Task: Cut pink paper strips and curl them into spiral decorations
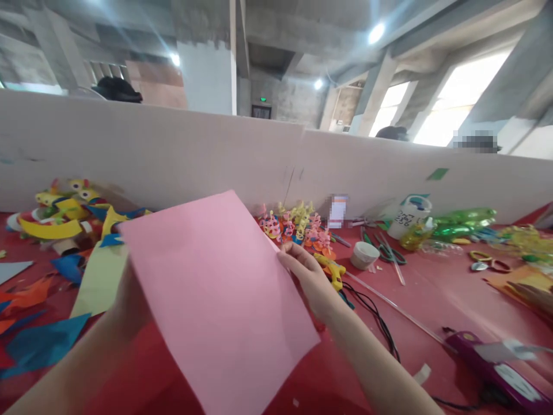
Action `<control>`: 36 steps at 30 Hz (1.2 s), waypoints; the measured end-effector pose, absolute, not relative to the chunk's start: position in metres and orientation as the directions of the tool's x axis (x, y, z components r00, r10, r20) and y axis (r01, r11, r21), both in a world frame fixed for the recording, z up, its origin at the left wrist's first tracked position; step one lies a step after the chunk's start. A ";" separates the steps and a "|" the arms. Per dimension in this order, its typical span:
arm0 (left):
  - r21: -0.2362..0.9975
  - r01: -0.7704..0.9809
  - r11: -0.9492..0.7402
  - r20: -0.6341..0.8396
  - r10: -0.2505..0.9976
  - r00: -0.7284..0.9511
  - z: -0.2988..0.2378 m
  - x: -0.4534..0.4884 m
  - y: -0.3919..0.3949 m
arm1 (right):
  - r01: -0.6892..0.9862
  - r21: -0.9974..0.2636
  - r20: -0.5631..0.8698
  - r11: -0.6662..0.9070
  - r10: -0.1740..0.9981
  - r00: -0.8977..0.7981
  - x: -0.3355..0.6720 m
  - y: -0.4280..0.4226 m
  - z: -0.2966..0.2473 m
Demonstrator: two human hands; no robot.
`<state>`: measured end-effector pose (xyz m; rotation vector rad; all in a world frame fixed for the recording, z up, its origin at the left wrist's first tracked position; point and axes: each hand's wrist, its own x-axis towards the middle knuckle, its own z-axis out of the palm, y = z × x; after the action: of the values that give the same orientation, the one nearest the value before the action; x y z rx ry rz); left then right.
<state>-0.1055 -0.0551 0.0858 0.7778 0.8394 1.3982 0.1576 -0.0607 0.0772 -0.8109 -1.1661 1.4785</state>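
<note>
Pink sheet (220,282): likely light, bendable (best held by edges)
Right hand (305,268): pinching its edge
Left hand (133,294): fingers hidden, cannot tell

The yellow glue gun (332,270), scissors (392,251), paper scraps (47,344) and concrete ceiling (298,20) suggest a craft workshop.

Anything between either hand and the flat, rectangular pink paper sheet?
Nothing visible: the right hand pinches the pink paper sheet by its edge. The left hand is partly hidden behind it, so contact there is unclear.
</note>
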 end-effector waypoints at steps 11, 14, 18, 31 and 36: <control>0.975 -0.060 0.213 -0.215 0.976 -0.023 0.065 -0.069 -0.057 | -0.257 -0.958 -0.052 -0.125 0.961 -0.273 0.166 -0.028 0.048; 0.958 -0.059 0.280 -0.273 0.956 0.105 0.069 -0.067 -0.062 | -0.365 -0.875 -0.156 -0.319 0.898 -0.411 0.172 -0.027 0.049; 0.954 -0.035 0.298 -0.284 0.936 0.210 0.072 -0.064 -0.071 | -0.416 -0.884 -0.074 -0.214 0.942 -0.329 0.172 -0.027 0.052; 0.983 0.146 0.110 -0.141 0.965 0.222 0.071 -0.063 -0.069 | -0.022 -0.954 0.297 0.298 0.955 0.013 0.180 -0.026 0.066; 0.973 0.193 0.126 -0.173 0.952 0.251 0.074 -0.059 -0.075 | 0.091 -0.921 0.389 0.379 0.905 0.169 0.187 -0.026 0.067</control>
<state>-0.0594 -0.0746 0.0745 1.3361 1.1973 0.8111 0.1866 -0.0263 0.0673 -1.0343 -1.2753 0.7576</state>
